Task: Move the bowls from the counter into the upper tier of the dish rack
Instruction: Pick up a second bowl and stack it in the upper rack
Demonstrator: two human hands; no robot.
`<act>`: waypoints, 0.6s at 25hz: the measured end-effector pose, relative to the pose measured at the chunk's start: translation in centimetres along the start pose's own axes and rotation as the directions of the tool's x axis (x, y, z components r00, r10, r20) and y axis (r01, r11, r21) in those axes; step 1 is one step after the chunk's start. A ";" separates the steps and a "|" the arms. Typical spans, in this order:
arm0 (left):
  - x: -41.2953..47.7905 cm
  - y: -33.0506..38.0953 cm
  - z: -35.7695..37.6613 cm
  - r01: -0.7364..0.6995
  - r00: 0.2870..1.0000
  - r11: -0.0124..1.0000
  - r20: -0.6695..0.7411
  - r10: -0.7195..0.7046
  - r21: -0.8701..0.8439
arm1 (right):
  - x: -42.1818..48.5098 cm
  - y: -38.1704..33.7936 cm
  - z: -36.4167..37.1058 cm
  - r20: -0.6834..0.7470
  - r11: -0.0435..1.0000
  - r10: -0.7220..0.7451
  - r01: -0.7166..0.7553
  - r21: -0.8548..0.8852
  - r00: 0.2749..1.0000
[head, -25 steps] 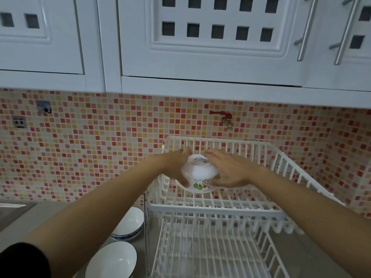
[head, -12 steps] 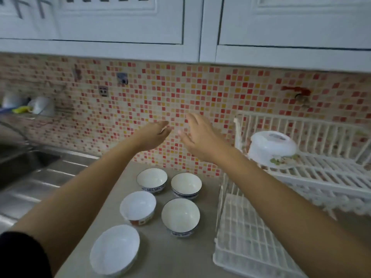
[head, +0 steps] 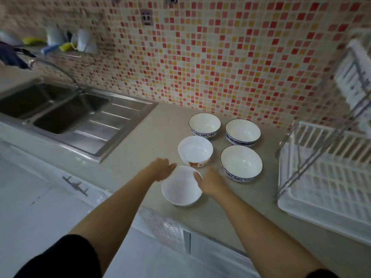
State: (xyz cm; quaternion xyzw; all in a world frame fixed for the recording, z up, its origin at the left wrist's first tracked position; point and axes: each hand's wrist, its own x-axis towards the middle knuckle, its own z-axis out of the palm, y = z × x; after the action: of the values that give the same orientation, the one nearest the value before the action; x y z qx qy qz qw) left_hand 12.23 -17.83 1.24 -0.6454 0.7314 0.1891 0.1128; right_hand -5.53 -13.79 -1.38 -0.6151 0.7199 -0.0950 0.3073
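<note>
Several bowls stand on the grey counter (head: 152,135). Nearest me is a plain white bowl (head: 181,187). My left hand (head: 161,170) touches its left rim and my right hand (head: 210,182) cups its right rim, thumb over the edge. The bowl rests on the counter between them. Behind it sits a white bowl with a red-orange pattern (head: 194,150). Three blue-patterned bowls (head: 241,162) (head: 204,124) (head: 242,131) stand to the right and behind. The white dish rack (head: 325,187) is at the right; its upper tier (head: 354,77) is blurred at the frame's edge.
A steel double sink (head: 60,109) with a curved faucet (head: 54,67) lies to the left. Cups and cleaning things sit on a wall shelf (head: 80,43) above it. The counter's front edge runs just below the nearest bowl. A mosaic tile wall backs the counter.
Both hands let go of a patterned bowl left upside down in the rack's upper tier, swung left and down, and now close around the plain white bowl. My view dropped to the counter.
</note>
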 end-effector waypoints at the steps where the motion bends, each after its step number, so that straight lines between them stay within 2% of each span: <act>1: -0.2 -0.2 1.3 0.010 0.998 1.000 0.065 -0.012 0.026 | -0.1 0.4 1.4 0.037 0.998 0.055 -0.055 0.004 0.998; 3: -0.7 -0.3 3.2 0.028 0.991 0.999 0.133 -0.034 0.044 | -0.3 0.7 3.2 0.063 0.996 0.093 -0.094 0.013 0.994; 5: -1.0 -0.3 4.2 0.055 0.995 0.996 0.080 -0.061 0.069 | -0.5 0.2 3.7 0.046 0.994 0.103 -0.104 0.024 0.994; 7: -1.1 0.0 3.3 0.144 0.990 0.984 0.023 -0.142 -0.108 | -0.9 -0.8 2.5 -0.014 0.993 0.110 -0.109 0.039 0.994; 8: -1.2 0.4 2.1 0.136 0.989 0.972 -0.022 -0.143 -0.193 | -1.0 -1.4 1.4 -0.056 0.994 0.100 -0.096 0.059 0.993; 10: -1.9 1.8 -1.9 0.085 0.970 0.956 -0.197 -0.144 -0.279 | -1.6 -2.7 -1.8 -0.181 0.990 0.106 -0.087 0.113 0.978; 11: -2.2 2.6 -4.0 0.041 0.951 0.964 -0.285 -0.119 -0.264 | -2.0 -3.5 -3.7 -0.250 0.992 0.095 -0.071 0.106 0.964; 13: -3.6 5.1 -8.8 -0.069 0.884 0.958 -0.463 -0.071 -0.279 | -2.9 -4.4 -8.2 -0.386 0.995 0.005 0.035 0.097 0.922; 15: -4.9 8.3 -13.3 -0.247 0.797 0.896 -0.604 -0.028 -0.368 | -4.5 -5.3 -13.7 -0.530 0.994 -0.064 0.103 0.045 0.846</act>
State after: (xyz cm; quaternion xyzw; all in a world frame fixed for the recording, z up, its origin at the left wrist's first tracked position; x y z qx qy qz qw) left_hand 5.83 -18.21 16.34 -0.6355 0.7066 0.1395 -0.2782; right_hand -8.59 -14.02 13.67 -0.5846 0.7454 -0.2990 0.1152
